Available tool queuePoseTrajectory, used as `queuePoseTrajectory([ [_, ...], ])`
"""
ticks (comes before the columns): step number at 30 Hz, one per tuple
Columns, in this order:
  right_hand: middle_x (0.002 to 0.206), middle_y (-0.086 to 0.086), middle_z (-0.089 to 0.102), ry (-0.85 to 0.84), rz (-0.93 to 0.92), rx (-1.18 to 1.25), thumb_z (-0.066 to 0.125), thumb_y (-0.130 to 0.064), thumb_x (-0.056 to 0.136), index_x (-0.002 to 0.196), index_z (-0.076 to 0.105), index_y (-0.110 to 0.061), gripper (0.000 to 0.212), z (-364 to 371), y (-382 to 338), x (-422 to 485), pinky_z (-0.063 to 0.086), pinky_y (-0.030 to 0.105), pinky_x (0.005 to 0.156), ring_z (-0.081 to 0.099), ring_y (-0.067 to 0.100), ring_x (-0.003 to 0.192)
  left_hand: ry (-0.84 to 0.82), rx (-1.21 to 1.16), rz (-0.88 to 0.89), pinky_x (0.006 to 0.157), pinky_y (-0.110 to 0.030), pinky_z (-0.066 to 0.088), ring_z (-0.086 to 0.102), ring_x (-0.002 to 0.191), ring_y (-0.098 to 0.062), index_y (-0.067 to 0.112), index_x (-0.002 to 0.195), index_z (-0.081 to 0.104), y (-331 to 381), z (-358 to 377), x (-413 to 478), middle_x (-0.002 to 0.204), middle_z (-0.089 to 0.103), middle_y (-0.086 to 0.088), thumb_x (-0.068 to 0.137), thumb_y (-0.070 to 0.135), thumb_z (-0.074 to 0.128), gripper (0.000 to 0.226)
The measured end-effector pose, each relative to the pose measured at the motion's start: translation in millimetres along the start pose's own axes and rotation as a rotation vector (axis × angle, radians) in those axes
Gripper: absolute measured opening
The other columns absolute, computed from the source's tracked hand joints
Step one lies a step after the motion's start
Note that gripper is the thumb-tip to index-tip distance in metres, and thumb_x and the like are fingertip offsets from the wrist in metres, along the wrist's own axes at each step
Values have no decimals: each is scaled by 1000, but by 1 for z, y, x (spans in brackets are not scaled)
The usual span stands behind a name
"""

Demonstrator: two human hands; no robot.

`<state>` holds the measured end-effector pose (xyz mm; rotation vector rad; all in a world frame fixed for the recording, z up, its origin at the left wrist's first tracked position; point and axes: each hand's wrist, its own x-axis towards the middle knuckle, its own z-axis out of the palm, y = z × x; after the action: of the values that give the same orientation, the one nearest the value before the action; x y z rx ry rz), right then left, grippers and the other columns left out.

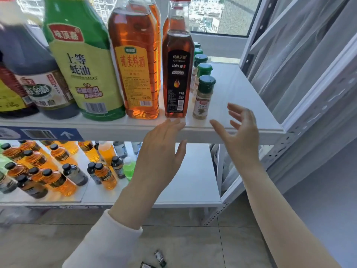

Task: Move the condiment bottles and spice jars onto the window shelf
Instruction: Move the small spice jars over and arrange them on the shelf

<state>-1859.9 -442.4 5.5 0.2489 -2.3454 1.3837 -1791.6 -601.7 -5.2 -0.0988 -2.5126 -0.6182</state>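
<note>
On the white window shelf (237,97) stand a dark vinegar bottle (36,78), a green oyster sauce bottle (81,64), an amber cooking wine bottle (137,60) and a slim sesame oil bottle (177,70). To its right a row of several green-capped spice jars (203,97) runs toward the window. My left hand (162,151) is open, fingertips at the shelf's front edge just below the sesame oil bottle. My right hand (239,132) is open with spread fingers, holding nothing, just right of the nearest spice jar.
A lower shelf (193,190) holds several small amber and dark bottles (58,171) and a green one (129,168). Metal rack posts (289,144) and a sheer curtain (309,64) close off the right. Small dark packets (160,258) lie on the tiled floor.
</note>
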Motion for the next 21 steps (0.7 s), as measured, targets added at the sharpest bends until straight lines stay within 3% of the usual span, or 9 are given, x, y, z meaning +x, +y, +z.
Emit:
queuePoseTrajectory([
  [4,115,-7,48,30,33,-59,71,-30,79,122,52,-13,50,-4,-1,-60,39,14,93,48,6,107,-41,-40,52,99,-29,35,56,117,-25,10,120,57,-17,-7,-32,122,62,-6,87,28,43,41],
  [6,114,-8,48,18,96,-75,71,-32,79,121,53,-15,49,1,4,-93,38,14,93,48,5,106,-54,-57,65,95,-28,34,59,113,-26,9,116,59,-26,-7,-53,119,64,-7,85,27,44,39],
  [8,114,-8,48,-9,157,-93,70,-33,79,121,53,-16,49,8,10,-127,38,18,95,48,6,106,-84,-70,52,93,-34,43,60,112,-27,9,116,60,-35,-5,-75,119,64,-6,85,25,49,36],
  [11,112,-9,47,-99,272,-113,70,-29,80,121,54,-15,46,18,25,-178,40,23,96,48,8,105,-170,-92,6,93,-43,45,59,112,-31,8,118,59,-51,-2,-112,122,62,-8,85,18,56,35],
  [15,110,-8,49,-233,414,-120,73,-26,78,116,56,-16,43,29,54,-242,41,24,94,51,12,105,-310,-81,-129,95,-41,40,54,116,-31,7,122,56,-67,5,-168,127,59,-9,87,14,59,35],
  [21,107,-8,50,-407,551,-150,74,-26,77,110,56,-22,37,46,122,-341,41,23,93,52,11,102,-415,25,-171,84,-41,51,65,102,-31,4,109,62,-95,51,-282,110,67,-12,78,11,65,32],
])
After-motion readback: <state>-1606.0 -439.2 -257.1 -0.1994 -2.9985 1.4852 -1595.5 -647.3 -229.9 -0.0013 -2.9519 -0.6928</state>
